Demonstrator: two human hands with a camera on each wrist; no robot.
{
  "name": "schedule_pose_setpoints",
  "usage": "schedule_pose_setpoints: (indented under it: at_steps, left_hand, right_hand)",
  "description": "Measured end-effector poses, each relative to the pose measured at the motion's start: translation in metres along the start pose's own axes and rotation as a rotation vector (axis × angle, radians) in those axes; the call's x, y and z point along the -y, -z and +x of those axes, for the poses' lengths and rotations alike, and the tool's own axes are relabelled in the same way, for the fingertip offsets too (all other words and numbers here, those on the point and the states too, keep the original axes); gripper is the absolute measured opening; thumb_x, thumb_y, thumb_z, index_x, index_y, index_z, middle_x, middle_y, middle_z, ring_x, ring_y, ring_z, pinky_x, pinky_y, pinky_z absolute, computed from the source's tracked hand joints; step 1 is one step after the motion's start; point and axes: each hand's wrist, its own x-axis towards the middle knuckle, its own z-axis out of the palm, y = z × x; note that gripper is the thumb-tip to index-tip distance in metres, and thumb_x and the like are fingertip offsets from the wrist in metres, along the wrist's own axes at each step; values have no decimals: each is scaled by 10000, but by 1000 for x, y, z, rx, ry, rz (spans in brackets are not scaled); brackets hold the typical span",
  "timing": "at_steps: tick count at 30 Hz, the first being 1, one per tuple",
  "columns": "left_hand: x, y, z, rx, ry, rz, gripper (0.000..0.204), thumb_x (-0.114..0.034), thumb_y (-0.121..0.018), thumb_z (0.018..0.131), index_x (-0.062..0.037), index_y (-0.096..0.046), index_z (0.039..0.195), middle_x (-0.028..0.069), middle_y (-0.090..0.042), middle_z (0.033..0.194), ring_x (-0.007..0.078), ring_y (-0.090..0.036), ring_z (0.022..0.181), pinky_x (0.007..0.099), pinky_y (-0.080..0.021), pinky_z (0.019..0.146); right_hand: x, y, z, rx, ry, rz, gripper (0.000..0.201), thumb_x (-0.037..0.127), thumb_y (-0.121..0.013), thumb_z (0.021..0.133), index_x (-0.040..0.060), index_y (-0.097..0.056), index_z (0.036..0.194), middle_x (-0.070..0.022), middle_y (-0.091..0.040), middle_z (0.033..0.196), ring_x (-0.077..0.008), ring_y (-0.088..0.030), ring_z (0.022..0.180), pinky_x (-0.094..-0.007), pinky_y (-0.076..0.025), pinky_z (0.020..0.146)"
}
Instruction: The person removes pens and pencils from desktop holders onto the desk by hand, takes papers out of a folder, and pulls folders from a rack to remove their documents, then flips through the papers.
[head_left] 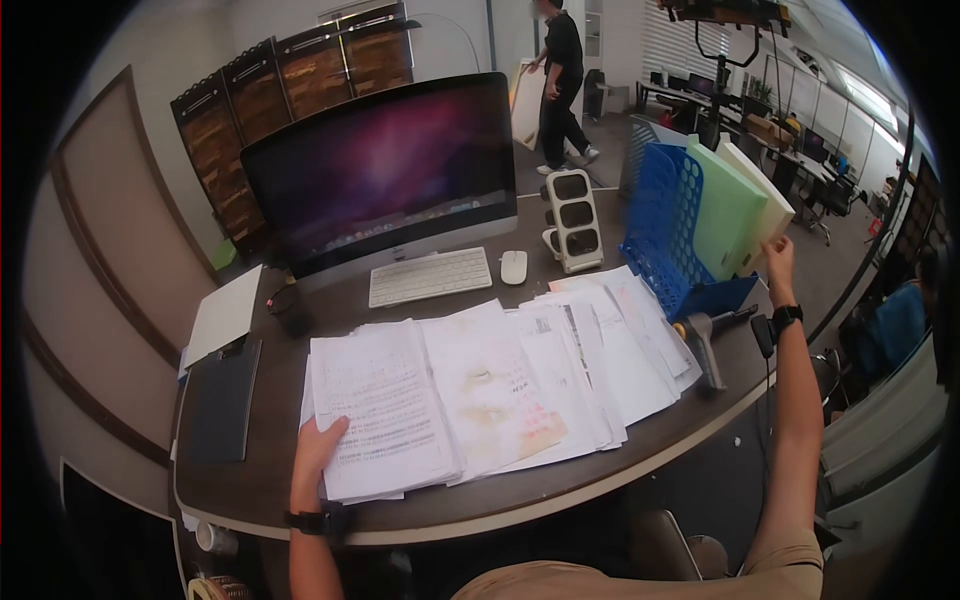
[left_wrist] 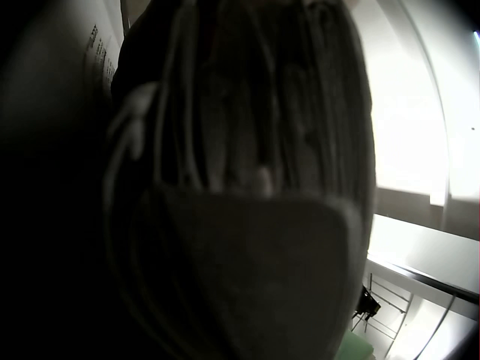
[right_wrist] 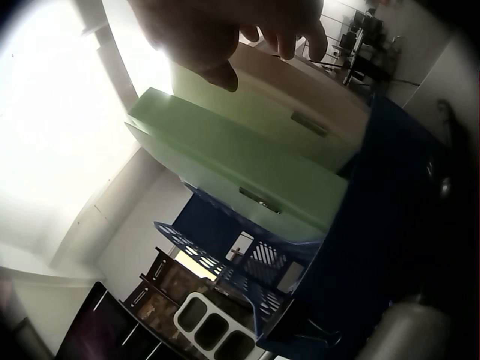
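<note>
My left hand (head_left: 318, 446) grips the left edge of a stack of printed papers (head_left: 385, 410), thumb on top and the other fingers hidden beneath. The left wrist view is dark and shows little of that hold. On the right, my right hand (head_left: 779, 268) pinches the outer spine of a cream file box (head_left: 768, 200), thumb on one side and fingers on the other. This box stands upright in a blue file rack (head_left: 668, 215), beside a pale green file box (right_wrist: 225, 150). More loose papers (head_left: 630, 350) lie spread between the two hands.
A monitor (head_left: 390, 170), keyboard (head_left: 430, 277), mouse (head_left: 513, 267) and white three-slot holder (head_left: 575, 215) stand behind the papers. A grey handheld scanner (head_left: 703, 345) lies by the rack. At left are a dark clipboard (head_left: 225, 405) and pen cup (head_left: 287, 308). A person (head_left: 563, 80) walks behind.
</note>
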Motion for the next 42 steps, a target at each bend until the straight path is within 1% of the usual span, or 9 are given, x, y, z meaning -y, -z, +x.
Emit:
schedule_pose_setpoints:
  at_steps: [4,6,12,20,22,25,30,38,42]
  left_hand:
    - [-10,-3,-3,12,19,77,382,-98,-668,913,121,-596,1218,161,-711,1098,198,-680,943,316,-534,837]
    - [-6,-4,0,-17,-60,93,360,-77,-662,908,119,-601,1203,154,-711,1085,194,-680,935,311,-534,837]
    - [-2,-4,1,-25,-185,-141,340,-32,-621,926,117,-581,1229,155,-700,1113,189,-676,954,308,-535,860]
    - [-40,-20,-25,33,-216,-489,364,-44,-603,961,89,-542,1295,157,-668,1205,202,-660,1041,320,-524,924]
    - [-53,-35,-32,64,-223,-556,358,-56,-594,973,85,-541,1298,152,-667,1211,199,-657,1051,317,-519,932]
    - [-53,-55,-34,82,-54,-402,359,-159,-560,1015,84,-566,1280,127,-681,1184,187,-654,1026,313,-513,919]
    - [-29,-75,-25,202,-181,231,378,-264,-557,1012,64,-622,1188,182,-717,1020,227,-677,961,339,-512,862]
    - [-53,-76,-36,135,-170,760,394,-313,-552,977,52,-661,1077,295,-678,1040,464,-643,976,455,-506,872]
    - [-53,-66,-32,114,-258,650,379,-289,-564,991,57,-662,1108,236,-720,1006,361,-699,920,400,-527,836]
  right_hand:
    - [49,10,-43,-59,149,166,420,201,-608,987,5,-511,1345,-106,-618,1220,-189,-612,1092,-305,-490,897]
    - [94,1,-98,284,-75,400,290,191,-578,1016,35,-602,1259,-68,-660,1130,-151,-644,1007,-277,-516,845]
    - [148,-69,-240,765,-190,597,179,124,-582,994,10,-671,1099,-71,-685,1039,-162,-667,950,-292,-550,815]
    - [231,-151,-394,1285,-491,682,479,275,-492,1063,11,-388,1449,-170,-569,1318,-243,-605,1179,-371,-535,944]
    - [255,-160,-413,1377,-754,781,518,324,-421,1083,20,-333,1491,-178,-543,1367,-247,-590,1205,-392,-527,963]
    - [247,-178,-442,1415,-853,888,506,328,-412,1075,-34,-425,1429,-168,-571,1343,-223,-593,1188,-364,-512,980]
    - [238,-180,-465,1336,-924,756,466,247,-410,1072,-108,-474,1368,-169,-571,1360,-227,-572,1209,-364,-456,1055]
    - [211,-181,-455,1373,-935,761,441,238,-447,1071,-102,-490,1348,-181,-567,1366,-234,-583,1190,-369,-472,1027]
    - [222,-173,-438,1304,-840,823,401,220,-476,1063,-95,-528,1305,-168,-639,1253,-219,-636,1111,-352,-504,985]
